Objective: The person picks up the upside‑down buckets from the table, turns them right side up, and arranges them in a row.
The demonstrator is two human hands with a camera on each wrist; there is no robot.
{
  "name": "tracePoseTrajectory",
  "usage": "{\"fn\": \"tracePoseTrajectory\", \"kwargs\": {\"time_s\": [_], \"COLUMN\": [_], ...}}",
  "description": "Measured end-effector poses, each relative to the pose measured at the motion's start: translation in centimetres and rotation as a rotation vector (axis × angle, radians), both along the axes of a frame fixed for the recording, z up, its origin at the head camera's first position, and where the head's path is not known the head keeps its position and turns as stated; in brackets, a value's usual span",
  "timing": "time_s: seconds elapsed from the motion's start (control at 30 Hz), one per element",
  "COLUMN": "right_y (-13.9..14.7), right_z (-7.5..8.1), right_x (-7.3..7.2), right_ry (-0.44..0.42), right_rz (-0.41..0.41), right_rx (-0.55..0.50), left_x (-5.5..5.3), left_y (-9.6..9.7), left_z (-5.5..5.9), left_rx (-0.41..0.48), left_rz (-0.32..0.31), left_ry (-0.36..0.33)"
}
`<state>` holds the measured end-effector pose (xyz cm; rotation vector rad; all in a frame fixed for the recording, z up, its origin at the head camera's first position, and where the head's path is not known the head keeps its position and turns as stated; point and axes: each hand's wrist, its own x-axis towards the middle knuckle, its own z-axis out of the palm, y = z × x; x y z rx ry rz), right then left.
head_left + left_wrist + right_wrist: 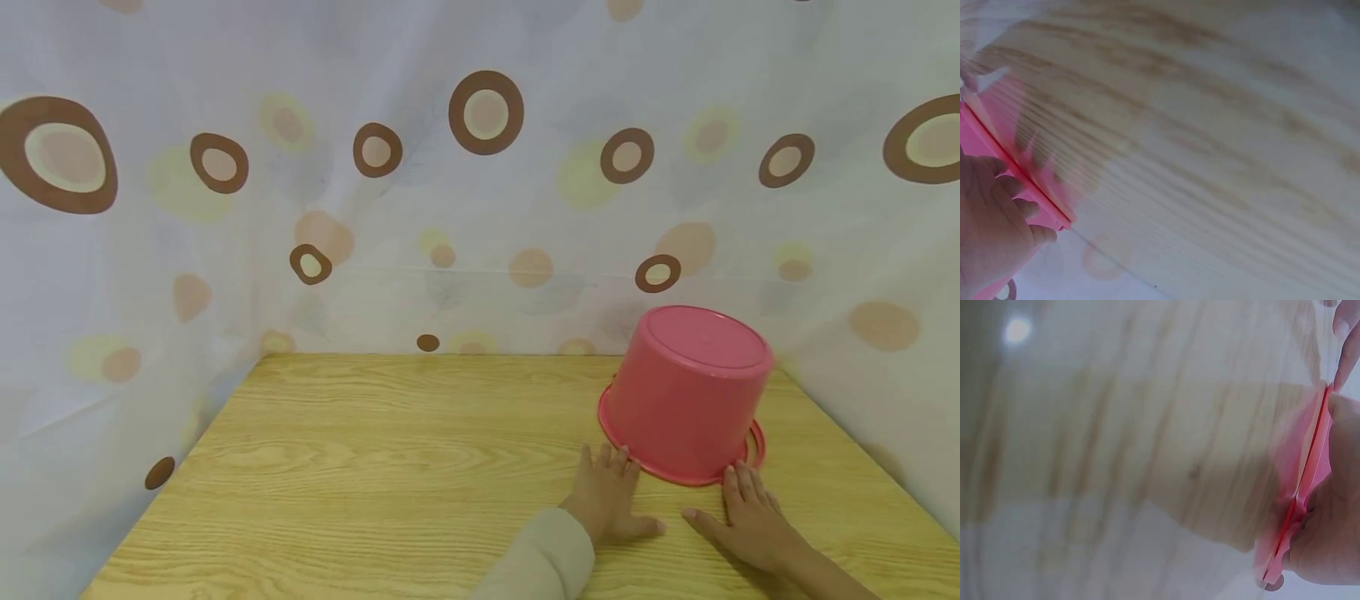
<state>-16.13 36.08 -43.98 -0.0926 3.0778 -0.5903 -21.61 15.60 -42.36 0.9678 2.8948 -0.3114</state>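
A pink plastic bucket stands upside down on the right part of the wooden table, its flat base facing up and its rim on the tabletop. Fingers of my left hand are spread and straight, with the tips right at the near left of the rim. My right hand lies with straight fingers at the near right of the rim, beside a loop-shaped handle. Both thumbs point inward toward each other. In the left wrist view, the bucket's rim runs just past the fingertips.
Wood-grain tabletop stretches to the left of the bucket. A pale curtain with brown rings and pastel spots hangs behind the table and along both sides. A light sleeve covers the left forearm.
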Motion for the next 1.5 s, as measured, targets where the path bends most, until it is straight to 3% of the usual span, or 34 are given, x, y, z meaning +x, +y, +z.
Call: {"fn": "tracePoseTrajectory", "kwargs": {"time_s": [0.87, 1.5], "right_y": [-0.9, -1.6], "right_z": [0.0, -0.4], "right_x": [-0.5, -0.7], "right_ry": [-0.005, 0.016], "right_rz": [0.041, 0.063], "right_rx": [-0.028, -0.027], "left_x": [-0.2, -0.3], "left_y": [-1.9, -2.9], "left_z": [0.3, -0.3], "left_rx": [-0.006, -0.014], "left_rz": [-0.016, -0.022], "left_ry": [-0.020, 0.002]}}
